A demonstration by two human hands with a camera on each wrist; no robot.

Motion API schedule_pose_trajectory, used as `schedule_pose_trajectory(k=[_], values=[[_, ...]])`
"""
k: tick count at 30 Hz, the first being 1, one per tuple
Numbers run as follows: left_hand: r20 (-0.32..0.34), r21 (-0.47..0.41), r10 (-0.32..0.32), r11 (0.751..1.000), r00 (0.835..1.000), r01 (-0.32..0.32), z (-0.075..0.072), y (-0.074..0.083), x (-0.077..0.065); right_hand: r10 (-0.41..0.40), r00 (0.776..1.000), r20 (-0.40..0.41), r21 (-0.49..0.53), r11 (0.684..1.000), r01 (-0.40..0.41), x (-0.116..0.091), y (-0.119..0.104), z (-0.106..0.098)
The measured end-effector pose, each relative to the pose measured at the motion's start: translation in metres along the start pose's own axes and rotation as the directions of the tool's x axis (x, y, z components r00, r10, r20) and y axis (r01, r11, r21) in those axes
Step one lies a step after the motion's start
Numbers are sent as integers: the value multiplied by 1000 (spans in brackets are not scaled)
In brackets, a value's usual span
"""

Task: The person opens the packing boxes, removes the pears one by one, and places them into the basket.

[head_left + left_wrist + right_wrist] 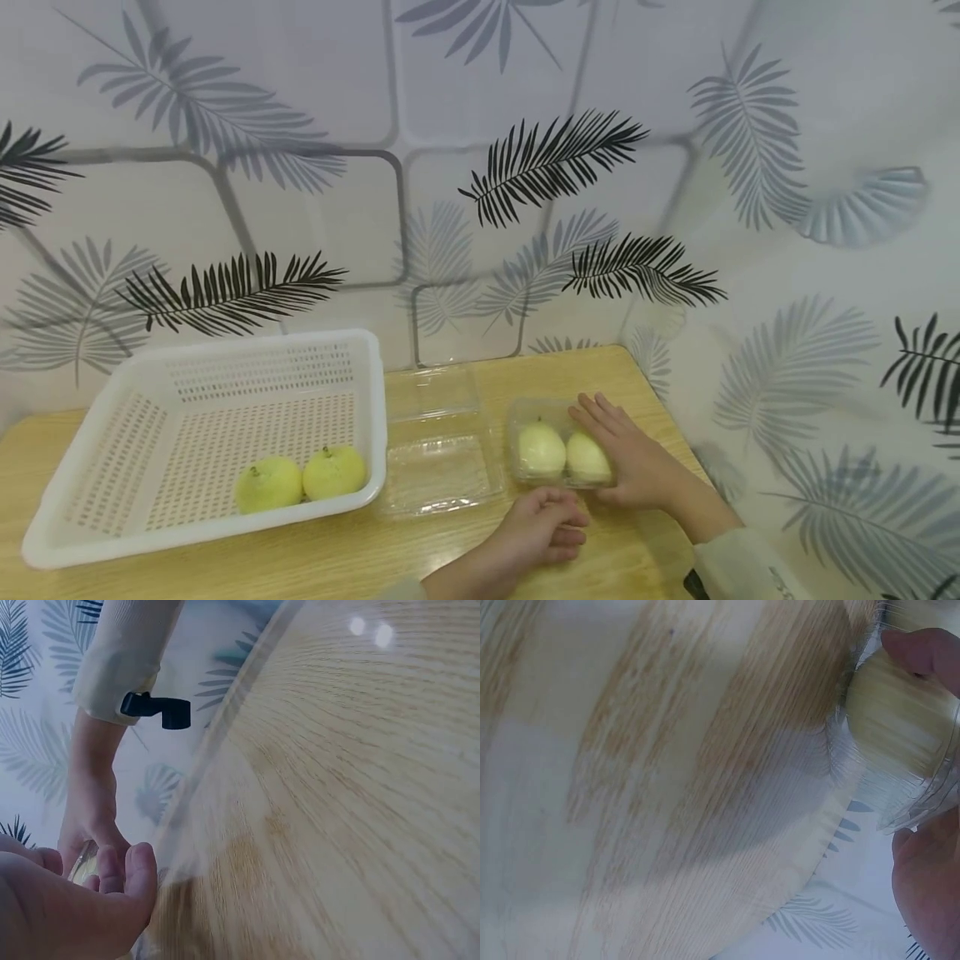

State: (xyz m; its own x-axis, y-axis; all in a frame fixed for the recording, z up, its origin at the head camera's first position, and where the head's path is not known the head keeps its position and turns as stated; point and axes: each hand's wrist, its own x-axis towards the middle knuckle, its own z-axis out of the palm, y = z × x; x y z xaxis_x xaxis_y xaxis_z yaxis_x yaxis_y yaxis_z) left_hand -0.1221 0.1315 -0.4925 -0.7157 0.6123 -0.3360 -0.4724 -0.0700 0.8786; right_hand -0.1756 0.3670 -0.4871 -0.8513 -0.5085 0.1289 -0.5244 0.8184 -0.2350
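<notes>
A clear plastic box (517,442) with two pale yellow pears (542,452) inside stands on the table's right part. My right hand (626,458) grips its right side, fingers over the top and thumb low at the front. In the right wrist view, that hand's digits lie on two sides of the box around a pear (900,712). Just in front of the box is my left hand (528,533), its fingers loosely curled and holding nothing. Whether its fingertips touch the box, I cannot tell. The left wrist view shows this hand (82,907) near the right one.
A white perforated basket (258,350) on the left holds two yellow pears (270,483). Between basket and filled box lies another clear plastic box (442,471), its lid folded back. The wooden table (420,554) ends at a patterned wall covering (480,317).
</notes>
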Motion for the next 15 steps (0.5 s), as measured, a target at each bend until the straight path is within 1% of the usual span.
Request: schedule_pose_trajectory(k=[2, 5, 9, 12, 15], values=[[-10, -25, -8, 1000, 1000, 8, 1, -3, 4, 7, 1000, 12, -3, 1000, -7, -1, 0, 1], [-6, -92, -17, 996, 1000, 17, 3, -5, 9, 13, 1000, 18, 3, 1000, -13, -1, -1, 0], [3, -182, -34, 983, 999, 34, 7, -6, 14, 3, 1000, 13, 8, 1000, -3, -1, -1, -1], [-7, -217, -49, 975, 999, 46, 10, -8, 19, 3, 1000, 14, 0, 1000, -3, 0, 0, 0], [-20, -234, -53, 971, 998, 47, 12, -10, 22, 11, 1000, 18, 1, 1000, -11, -1, 0, 1]])
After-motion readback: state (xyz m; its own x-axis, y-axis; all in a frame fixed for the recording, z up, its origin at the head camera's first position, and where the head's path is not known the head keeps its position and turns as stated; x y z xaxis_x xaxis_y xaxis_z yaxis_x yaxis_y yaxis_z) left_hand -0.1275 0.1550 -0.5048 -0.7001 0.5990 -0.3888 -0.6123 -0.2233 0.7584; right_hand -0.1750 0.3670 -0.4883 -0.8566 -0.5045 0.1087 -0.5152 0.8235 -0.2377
